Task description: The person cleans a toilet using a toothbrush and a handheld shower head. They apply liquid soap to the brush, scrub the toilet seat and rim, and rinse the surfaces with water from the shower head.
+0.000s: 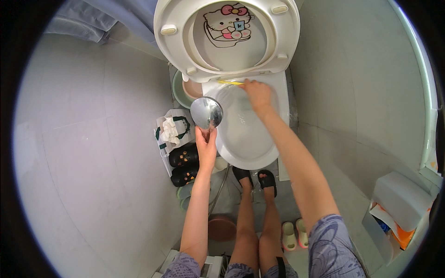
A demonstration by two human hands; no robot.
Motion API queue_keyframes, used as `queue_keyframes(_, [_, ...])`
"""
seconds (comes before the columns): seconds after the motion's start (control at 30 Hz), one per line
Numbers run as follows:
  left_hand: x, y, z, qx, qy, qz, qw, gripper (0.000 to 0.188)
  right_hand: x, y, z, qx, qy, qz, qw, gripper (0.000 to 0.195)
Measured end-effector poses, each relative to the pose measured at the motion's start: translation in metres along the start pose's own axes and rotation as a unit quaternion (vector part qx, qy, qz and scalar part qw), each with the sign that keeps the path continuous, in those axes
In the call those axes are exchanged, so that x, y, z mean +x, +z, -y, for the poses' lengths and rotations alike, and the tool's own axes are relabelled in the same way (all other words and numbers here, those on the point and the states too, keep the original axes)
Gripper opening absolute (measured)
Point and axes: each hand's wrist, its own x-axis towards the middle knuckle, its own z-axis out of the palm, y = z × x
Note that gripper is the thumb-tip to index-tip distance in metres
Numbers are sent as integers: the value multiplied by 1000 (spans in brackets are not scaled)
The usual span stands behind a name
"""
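My left hand (pixel 207 147) grips the handle of a chrome shower head (pixel 206 113), held over the left edge of a white toilet bowl (pixel 245 156). Water shows as a faint spray between the shower head and the back of the bowl. My right hand (pixel 258 93) holds a thin yellow brush or stick (pixel 230 82) against the rear rim, close to the seat hinges; its head is too small to make out. The toilet seat and lid (pixel 167 45) stand raised, with a cartoon cat sticker (pixel 229 26) inside the lid.
Left of the toilet are nested basins (pixel 177 90), a bag with crumpled paper (pixel 170 130) and black clogs (pixel 184 155). A shower hose (pixel 222 184) runs down near my feet. Pale slippers (pixel 289 236) and a brownish basin (pixel 222 228) lie lower. Walls flank both sides; a tissue box (pixel 399 201) is at right.
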Motion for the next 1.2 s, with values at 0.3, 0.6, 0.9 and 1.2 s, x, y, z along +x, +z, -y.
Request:
queue_keyframes(0.3, [4, -27, -3, 17, -7, -23, 1000, 26, -8, -7, -4, 8, 6, 22, 1000, 35])
queue_keyframes(0.6, [1, -32, 2, 23, -1, 1, 1000, 21, 2, -16, 10, -6, -15, 37, 999, 37])
queue_keyframes(0.9, [2, -29, 4, -6, 7, 11, 1000, 26, 15, 3, 31, -10, -42, -8, 999, 38])
queue_keyframes(1.2, [-9, -40, 9, -46, -7, 17, 999, 22, -7, -21, 6, -35, -24, 47, 998, 39])
